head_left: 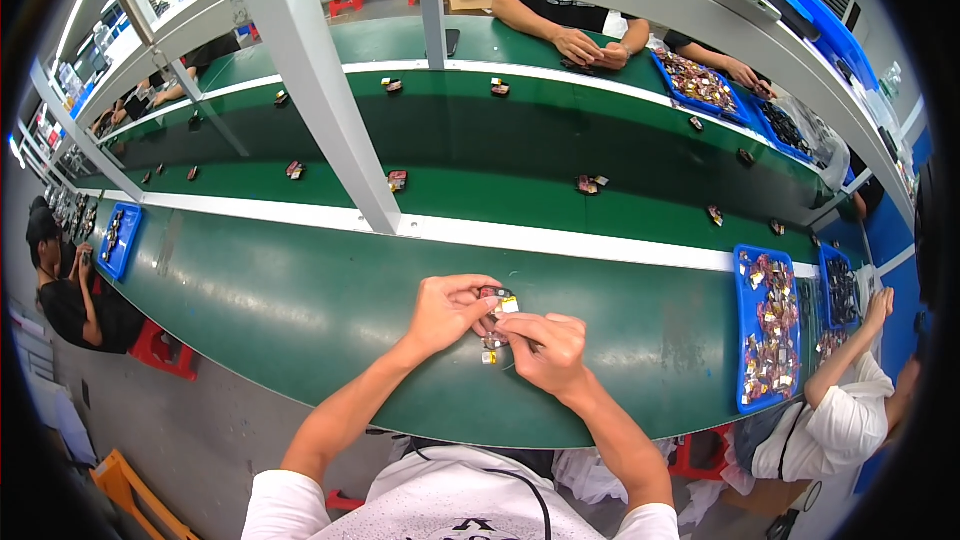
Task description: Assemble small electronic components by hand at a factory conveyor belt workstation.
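A small electronic assembly (pixel 509 304), dark with a yellow-and-white labelled piece on it, is held above the green bench (pixel 270 285). My left hand (pixel 443 316) pinches it from the left between thumb and fingers. From the right, my right hand (pixel 550 348) closes its fingertips at the assembly's lower edge; these fingers partly hide what they grip. Just below, between the hands, shows a second small piece (pixel 489 355) with a yellow-and-white label. Whether it lies on the bench or hangs from the assembly I cannot tell.
To the right, a blue tray (pixel 742 360) holds many similar small assemblies. Beyond a white rail (pixel 580 242), a green conveyor belt (pixel 480 195) carries scattered parts. A grey post (pixel 320 70) rises at the rail. Co-workers sit across, far left and right; another blue tray (pixel 128 252) stands left.
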A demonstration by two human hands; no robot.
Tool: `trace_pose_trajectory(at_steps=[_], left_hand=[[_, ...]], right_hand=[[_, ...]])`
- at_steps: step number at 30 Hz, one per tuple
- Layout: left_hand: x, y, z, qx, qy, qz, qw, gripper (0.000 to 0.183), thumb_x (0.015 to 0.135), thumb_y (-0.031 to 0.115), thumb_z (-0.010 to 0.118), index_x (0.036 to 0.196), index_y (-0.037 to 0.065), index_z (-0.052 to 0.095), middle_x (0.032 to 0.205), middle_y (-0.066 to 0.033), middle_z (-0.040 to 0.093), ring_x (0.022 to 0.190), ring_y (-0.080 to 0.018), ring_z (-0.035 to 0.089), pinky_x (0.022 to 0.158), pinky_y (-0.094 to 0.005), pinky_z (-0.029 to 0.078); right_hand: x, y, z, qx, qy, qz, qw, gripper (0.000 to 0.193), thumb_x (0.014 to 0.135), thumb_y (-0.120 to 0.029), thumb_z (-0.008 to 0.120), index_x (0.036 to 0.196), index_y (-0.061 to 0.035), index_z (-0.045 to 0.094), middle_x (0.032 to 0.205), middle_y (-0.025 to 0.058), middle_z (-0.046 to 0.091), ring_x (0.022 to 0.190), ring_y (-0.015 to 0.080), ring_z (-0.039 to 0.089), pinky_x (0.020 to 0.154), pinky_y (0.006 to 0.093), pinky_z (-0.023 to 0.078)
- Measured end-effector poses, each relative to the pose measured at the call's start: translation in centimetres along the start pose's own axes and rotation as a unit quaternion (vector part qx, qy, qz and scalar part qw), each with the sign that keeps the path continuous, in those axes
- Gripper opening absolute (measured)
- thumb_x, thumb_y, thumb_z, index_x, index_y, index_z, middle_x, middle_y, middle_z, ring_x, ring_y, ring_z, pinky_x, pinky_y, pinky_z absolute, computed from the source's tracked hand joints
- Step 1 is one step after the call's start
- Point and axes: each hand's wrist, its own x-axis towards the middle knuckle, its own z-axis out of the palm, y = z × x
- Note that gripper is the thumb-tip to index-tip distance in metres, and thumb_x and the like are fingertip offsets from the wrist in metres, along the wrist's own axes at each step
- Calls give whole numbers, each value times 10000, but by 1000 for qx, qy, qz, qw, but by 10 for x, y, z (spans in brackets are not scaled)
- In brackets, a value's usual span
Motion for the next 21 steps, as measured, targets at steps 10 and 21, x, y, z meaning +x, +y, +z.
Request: trace_pose_trajectory(at_steps=[10, 21], left_hand=[[122, 13, -49, 99, 190, 53, 975, 233, 894, 12, 658, 1071, -139, 639, 822, -156, 709, 645, -219, 730, 545, -300, 608], [224, 6, -16, 489, 151, 236, 826, 240, 900, 226, 693, 964, -5, 710, 974, -187, 691, 724, -333, 701, 600, -428, 568]], right_hand=[[10, 11, -9, 28, 114, 80, 990, 176, 733, 45, 810, 866, -36, 730, 938, 85, 777, 408, 74, 455, 422, 228, 373], [-1, 19, -5, -12, 100, 24, 995, 149, 742, -26, 805, 866, -65, 734, 892, 54, 769, 543, 181, 658, 490, 269, 477]])
